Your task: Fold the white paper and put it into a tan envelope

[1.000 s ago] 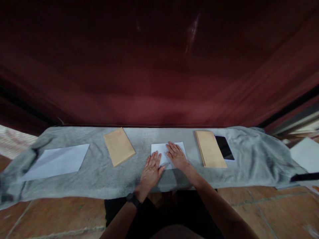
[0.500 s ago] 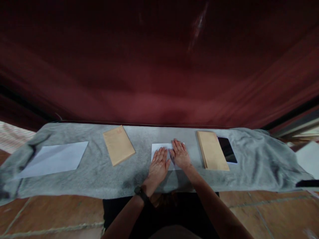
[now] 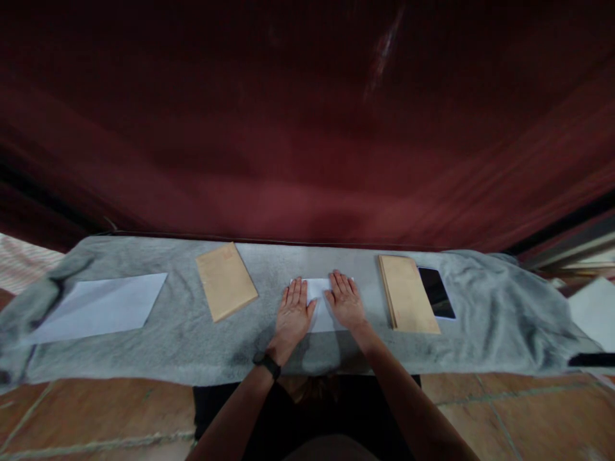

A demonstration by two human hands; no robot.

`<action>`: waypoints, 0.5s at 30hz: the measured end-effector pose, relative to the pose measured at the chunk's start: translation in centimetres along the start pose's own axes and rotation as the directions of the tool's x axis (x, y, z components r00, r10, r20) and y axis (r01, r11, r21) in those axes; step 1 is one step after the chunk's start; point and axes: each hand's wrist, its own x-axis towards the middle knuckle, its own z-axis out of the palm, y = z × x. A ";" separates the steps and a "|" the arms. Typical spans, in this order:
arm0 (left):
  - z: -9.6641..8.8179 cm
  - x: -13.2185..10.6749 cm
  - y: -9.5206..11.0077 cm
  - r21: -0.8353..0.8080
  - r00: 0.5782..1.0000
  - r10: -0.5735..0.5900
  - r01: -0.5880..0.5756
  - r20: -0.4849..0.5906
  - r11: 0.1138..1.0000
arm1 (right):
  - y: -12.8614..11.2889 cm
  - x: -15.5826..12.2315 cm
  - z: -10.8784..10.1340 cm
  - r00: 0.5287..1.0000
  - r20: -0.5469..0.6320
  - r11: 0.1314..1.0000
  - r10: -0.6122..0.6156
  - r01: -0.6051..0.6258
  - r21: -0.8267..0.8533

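Note:
A small white sheet of paper (image 3: 321,312), perhaps folded, lies flat in front of me on a grey cloth. My left hand (image 3: 292,314) rests flat over its left part, fingers stretched out and the thumb angled inward. Over the right part lies my right hand (image 3: 344,301), also flat with the fingers slightly apart. Both palms face down and grip nothing. The paper's middle shows between the two thumbs; its side edges are mostly covered.
One brown envelope (image 3: 227,282) lies left of my hands. Farther left is a larger white sheet (image 3: 103,306). To the right sit stacked brown envelopes (image 3: 410,294) beside a dark-screened phone or tablet (image 3: 436,293). The grey cloth (image 3: 182,346) meets a dark red upright surface (image 3: 307,160).
My left hand has slid left across the paper, away from the right hand, uncovering more of its middle. My right hand has stayed nearly in place.

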 end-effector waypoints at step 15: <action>-0.6 0.0 -0.1 0.034 0.999 0.038 -0.038 0.001 0.999 | -4.4 -2.7 -0.3 1.000 0.004 0.998 0.020 -0.020 0.064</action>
